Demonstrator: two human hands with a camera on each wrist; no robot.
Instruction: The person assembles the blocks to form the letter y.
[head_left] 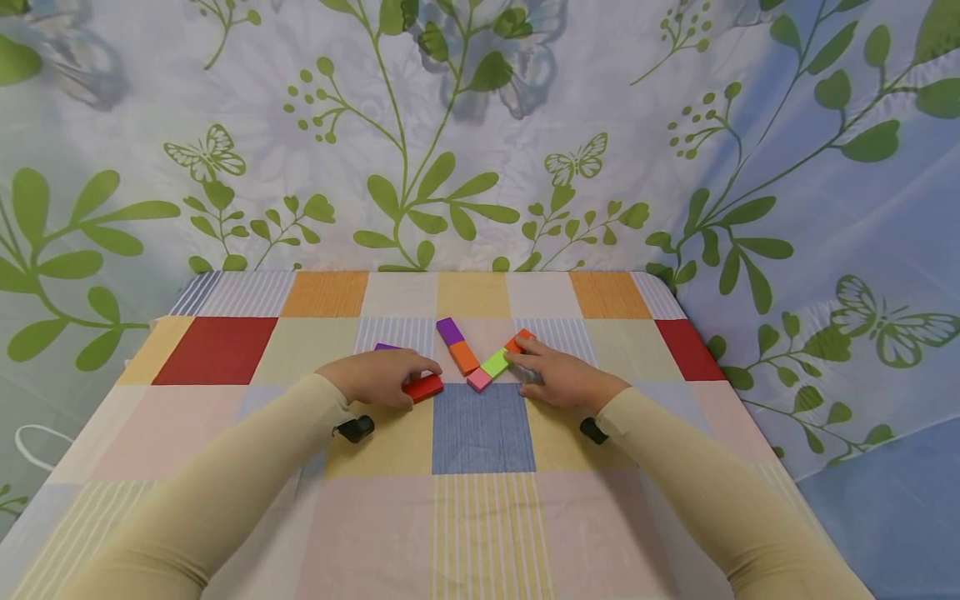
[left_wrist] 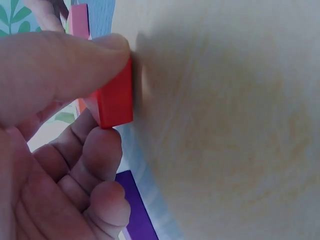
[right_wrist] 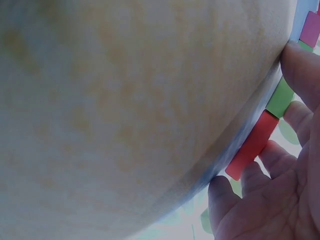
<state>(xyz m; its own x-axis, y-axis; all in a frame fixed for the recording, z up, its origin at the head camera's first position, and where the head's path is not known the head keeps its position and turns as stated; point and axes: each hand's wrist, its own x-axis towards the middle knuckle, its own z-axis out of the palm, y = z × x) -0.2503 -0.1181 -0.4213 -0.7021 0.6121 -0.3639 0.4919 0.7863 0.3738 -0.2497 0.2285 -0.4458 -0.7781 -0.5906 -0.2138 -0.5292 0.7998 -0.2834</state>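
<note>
My left hand [head_left: 382,375] pinches a red block [left_wrist: 117,97] between thumb and fingers, low over the cloth. A purple block [left_wrist: 137,207] lies beyond its lower fingers, mostly hidden by the hand in the head view. My right hand [head_left: 566,375] lies against a slanting row of blocks: pink [head_left: 479,380], lime green [head_left: 496,362] and orange [head_left: 521,340]. Its fingertips reach the green and orange blocks, while the thumb stays apart on the near side. Another row, of a purple block [head_left: 450,331] and an orange block [head_left: 463,358], slants down toward the pink one.
A patchwork cloth [head_left: 483,429] covers the table. Behind it and along the right side hangs a curtain [head_left: 480,133] printed with green leaves and butterflies. A white cord loop [head_left: 37,446] shows past the table's left edge.
</note>
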